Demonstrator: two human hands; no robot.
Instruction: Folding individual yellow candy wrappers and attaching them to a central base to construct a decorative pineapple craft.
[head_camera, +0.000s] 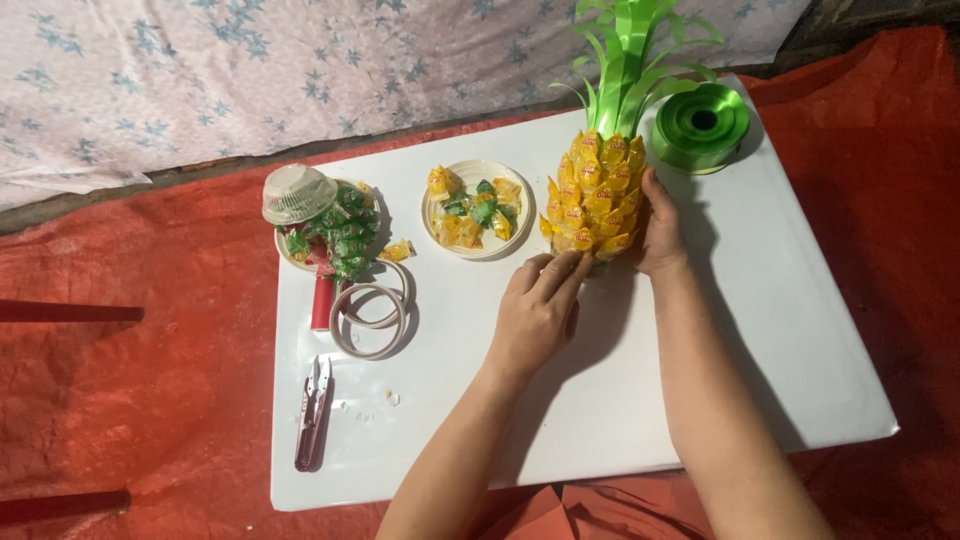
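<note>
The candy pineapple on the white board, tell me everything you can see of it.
The candy pineapple stands upright near the white board's far edge: an oval body of overlapping yellow wrapped candies, topped with green ribbon leaves. The left hand presses its lower front; the right hand steadies its side.

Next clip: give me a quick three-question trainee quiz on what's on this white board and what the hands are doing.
1. True or false: both hands touch the candy pineapple.
2. Which thing lies nearest the board's front left corner? A) ribbon spool B) thread snips C) plate of candies
3. Fill in: the ribbon spool behind the pineapple is ____ in colour.

Key
1. True: the left hand presses its fingertips at the lower front, and the right hand steadies the right side.
2. B: the thread snips; the plate of candies sits further back.
3. Green.
</note>
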